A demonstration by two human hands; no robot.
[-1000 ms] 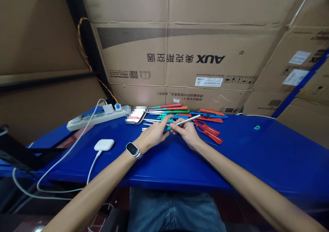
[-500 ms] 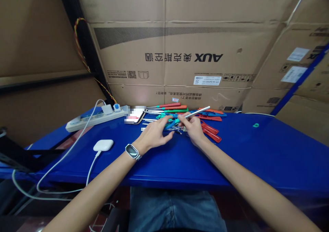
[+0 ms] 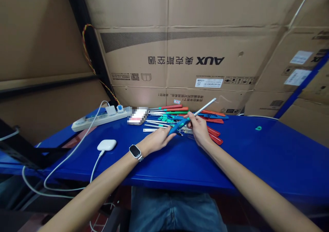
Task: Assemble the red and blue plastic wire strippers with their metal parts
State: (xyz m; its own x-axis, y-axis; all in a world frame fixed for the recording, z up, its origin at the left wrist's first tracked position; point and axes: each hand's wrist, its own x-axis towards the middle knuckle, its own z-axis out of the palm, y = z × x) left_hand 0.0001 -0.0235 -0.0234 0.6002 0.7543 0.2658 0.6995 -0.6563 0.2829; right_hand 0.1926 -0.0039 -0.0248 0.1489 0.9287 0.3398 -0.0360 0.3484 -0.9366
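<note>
A screwdriver with a blue handle, teal bands and a long silver shaft slants up to the right above the table. My left hand is closed around the lower end of its handle, and a watch sits on that wrist. With thumb and fingers, my right hand pinches the tool where handle meets shaft. Under and behind both hands lies a spread of tools, among them a red-handled one, a green-handled one and bare metal shafts. Red plastic pieces lie right of my right hand.
The blue table carries a phone, a power strip with plugs, and a white earbud case on a cable. A small teal piece lies at the right. Cardboard stands along the back.
My left hand has gone from spread fingers to a closed grip on the screwdriver's handle. The tool has shifted slightly, its tip now higher in the view, while the right hand keeps its pinch.
</note>
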